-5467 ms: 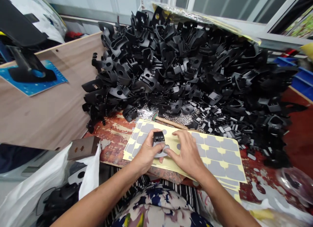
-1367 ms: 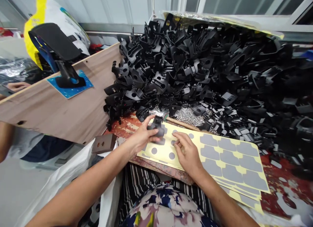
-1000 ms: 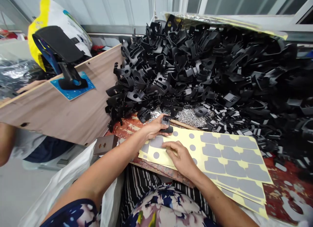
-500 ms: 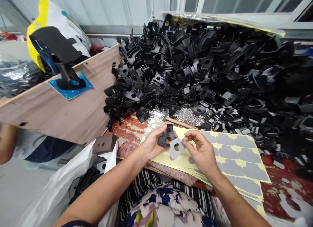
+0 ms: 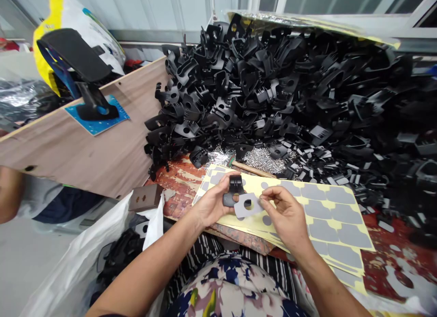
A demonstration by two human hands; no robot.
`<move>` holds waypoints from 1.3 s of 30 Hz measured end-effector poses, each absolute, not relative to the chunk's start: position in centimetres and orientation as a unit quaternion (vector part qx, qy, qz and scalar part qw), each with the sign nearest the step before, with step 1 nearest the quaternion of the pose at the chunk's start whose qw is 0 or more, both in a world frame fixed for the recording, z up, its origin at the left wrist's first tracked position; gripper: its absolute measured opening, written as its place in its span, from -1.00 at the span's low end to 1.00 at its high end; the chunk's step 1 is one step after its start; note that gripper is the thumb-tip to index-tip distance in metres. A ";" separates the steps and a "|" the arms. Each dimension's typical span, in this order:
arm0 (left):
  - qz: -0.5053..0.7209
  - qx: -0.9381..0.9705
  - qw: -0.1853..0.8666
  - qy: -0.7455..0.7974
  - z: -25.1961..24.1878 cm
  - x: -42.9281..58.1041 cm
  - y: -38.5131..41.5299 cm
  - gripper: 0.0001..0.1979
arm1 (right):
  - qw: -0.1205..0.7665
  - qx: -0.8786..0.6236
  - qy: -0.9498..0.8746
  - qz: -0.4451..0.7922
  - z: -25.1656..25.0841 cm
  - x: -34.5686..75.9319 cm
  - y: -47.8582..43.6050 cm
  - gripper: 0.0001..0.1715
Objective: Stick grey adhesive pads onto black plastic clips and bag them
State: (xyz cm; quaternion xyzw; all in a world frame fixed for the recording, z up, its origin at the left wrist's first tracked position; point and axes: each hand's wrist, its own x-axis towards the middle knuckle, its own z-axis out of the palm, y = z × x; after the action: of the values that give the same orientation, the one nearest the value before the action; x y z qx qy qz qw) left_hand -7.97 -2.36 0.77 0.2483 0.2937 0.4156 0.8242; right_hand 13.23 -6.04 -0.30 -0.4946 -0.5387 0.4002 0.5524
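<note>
My left hand (image 5: 213, 202) grips a black plastic bracket (image 5: 235, 185) that has a round hole in its base. Between thumb and forefinger my right hand (image 5: 285, 212) pinches the edge of a grey sticker (image 5: 243, 208) with a hole in it. The sticker sits in front of the bracket and overlaps part of its base; whether the two touch I cannot tell. Under both hands lie yellow backing sheets (image 5: 319, 188) carrying rows of grey stickers.
A large heap of black plastic parts (image 5: 232, 89) rises behind the sheets. Small metal pins (image 5: 264, 161) and a wooden-handled hammer (image 5: 254, 170) lie before it. At left are a wooden board (image 5: 119, 144), a brown block (image 5: 146, 197) and a white sack (image 5: 78, 258) holding black parts.
The bracket has turned in my left hand, so its clip end shows differently. My right hand has shifted slightly right and down, and the sticker has rotated to lie more level.
</note>
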 end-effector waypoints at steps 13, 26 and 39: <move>0.434 0.227 0.839 0.237 0.4 -6.5 -3.1 -0.64 | 0.551 -0.512 -0.535 0.384 -1.9 11.3 -5.0 -0.89; 0.441 0.222 0.839 0.230 -0.2 -6.5 -3.2 -0.63 | 0.536 -0.526 -0.563 0.345 -2.4 11.1 -5.0 -0.92; 0.518 0.360 0.675 0.383 -1.8 -4.1 -4.4 -0.47 | 0.434 -0.504 -0.746 0.029 -3.0 9.9 -6.8 -0.42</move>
State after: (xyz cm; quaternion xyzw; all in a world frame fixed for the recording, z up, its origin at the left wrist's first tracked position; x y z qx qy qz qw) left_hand -4.10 -4.40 -1.80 0.3596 0.3829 0.5177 0.6753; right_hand 9.88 -6.82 -2.97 -0.5038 -0.7462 0.0286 0.4343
